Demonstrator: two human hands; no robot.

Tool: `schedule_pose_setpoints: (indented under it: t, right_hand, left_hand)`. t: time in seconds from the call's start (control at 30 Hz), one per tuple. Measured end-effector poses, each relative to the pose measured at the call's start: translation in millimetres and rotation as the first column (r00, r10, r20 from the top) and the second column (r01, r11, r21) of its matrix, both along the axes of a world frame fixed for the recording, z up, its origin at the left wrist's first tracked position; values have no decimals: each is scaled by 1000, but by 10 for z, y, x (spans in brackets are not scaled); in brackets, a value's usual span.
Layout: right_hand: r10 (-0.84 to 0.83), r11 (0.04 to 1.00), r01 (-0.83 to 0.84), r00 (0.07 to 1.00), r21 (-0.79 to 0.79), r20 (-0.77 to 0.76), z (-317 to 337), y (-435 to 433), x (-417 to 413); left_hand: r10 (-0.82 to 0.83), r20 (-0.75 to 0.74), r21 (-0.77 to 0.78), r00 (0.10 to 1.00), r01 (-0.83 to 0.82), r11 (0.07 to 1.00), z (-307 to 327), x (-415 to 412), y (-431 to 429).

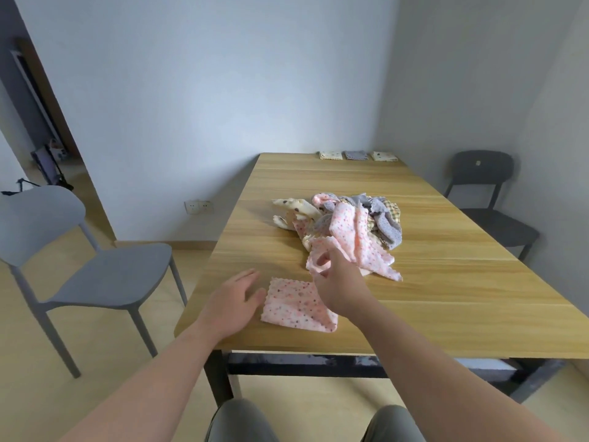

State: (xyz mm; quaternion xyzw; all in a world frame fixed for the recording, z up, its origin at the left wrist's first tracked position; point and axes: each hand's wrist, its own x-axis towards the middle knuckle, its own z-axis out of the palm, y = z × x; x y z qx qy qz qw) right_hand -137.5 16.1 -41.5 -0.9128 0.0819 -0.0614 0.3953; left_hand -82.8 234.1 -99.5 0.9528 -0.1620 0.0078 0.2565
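Pinching a pink cloth [353, 237] off the pile [382, 218] for folding, the right hand [338, 282] works alone; the left hand [229, 301] lies flat.

A wooden worktop [446, 298] on dark legs stands in a room corner. Along its far edge lie a cream folded cloth [330, 155], a grey folded cloth [356, 155] and a second cream cloth [385, 156]. A light grey chair [105, 275] stands on the left, a dark chair [490, 199] on the right. A wall socket [197, 207] sits low on the wall.
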Motion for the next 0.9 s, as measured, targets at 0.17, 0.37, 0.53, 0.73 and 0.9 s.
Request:
schedule_pose_setpoints:
  t: [0.17,0.37,0.53,0.73,0.9]
  right_hand:
    - [33,999,-36,997,-38,-75,-142,390,123]
    - [45,996,-50,997,-75,-66,-317,583,210]
    - [80,994,-82,997,-67,-22,-345,630,207]
    - [133,990,-131,990,-52,39,-402,693,181]
    - [126,992,-123,985,-30,115,-502,691,203]
  left_hand:
    - [-8,34,-74,999,11,997,-189,25,156]
    - [-86,68,-23,994,88,996,-216,71,169]
    - [-100,97,10,990,100,995,-228,54,165]
    - [-95,101,9,990,94,996,-245,52,171]
    - [-79,90,-22,993,81,996,-240,54,168]
